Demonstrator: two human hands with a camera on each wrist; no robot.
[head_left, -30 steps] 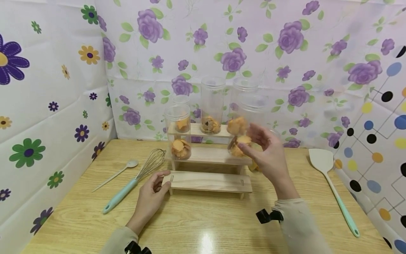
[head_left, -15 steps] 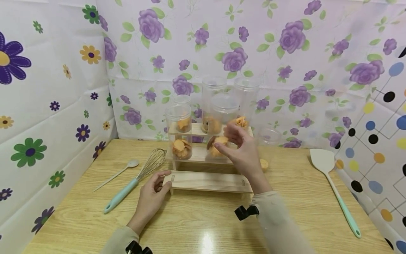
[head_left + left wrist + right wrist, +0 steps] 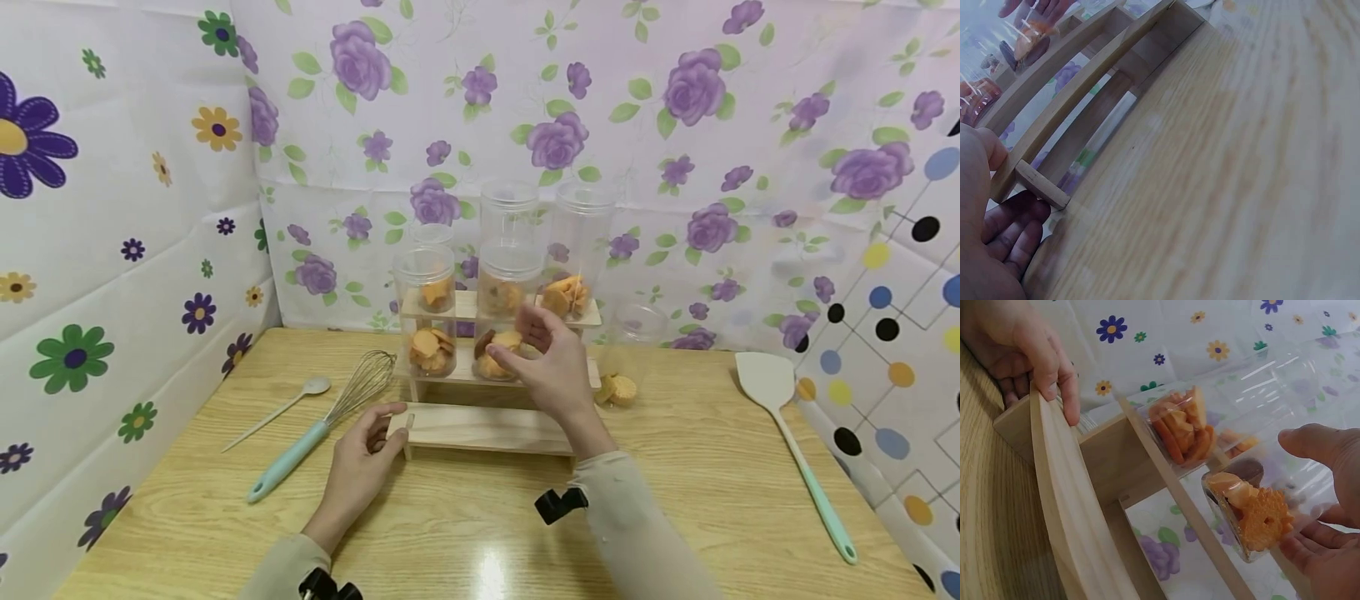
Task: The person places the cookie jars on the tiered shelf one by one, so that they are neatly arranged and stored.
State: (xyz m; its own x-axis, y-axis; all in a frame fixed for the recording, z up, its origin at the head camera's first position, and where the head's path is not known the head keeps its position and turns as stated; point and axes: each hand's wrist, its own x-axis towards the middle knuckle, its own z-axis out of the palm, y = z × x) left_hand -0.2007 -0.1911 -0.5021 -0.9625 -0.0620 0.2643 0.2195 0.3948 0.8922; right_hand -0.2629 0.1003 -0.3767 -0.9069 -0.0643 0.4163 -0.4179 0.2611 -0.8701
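My right hand [image 3: 553,368] holds a clear jar of cookies [image 3: 498,323], thumb on one side and fingers on the other. Orange and dark brown cookies lie at the bottom of this jar [image 3: 1250,509], which stands over the middle step of a wooden tiered rack [image 3: 480,427]. With my left hand [image 3: 363,458] I grip the left end of the rack's lowest step; in the left wrist view, that hand's fingers [image 3: 1016,225] are at the step's end piece. Left of the held jar, another cookie jar [image 3: 424,323] stands on the middle step.
Taller jars [image 3: 581,242] with cookies stand on the top step. One more jar [image 3: 628,354] is on the table right of the rack. A whisk [image 3: 315,433] and a spoon [image 3: 281,408] lie left, a spatula [image 3: 795,450] right. Patterned cloth [image 3: 555,100] hangs behind.
My right hand has carried the jar leftward from the rack's right end to the middle, and slightly down. My left hand has kept its hold on the rack.
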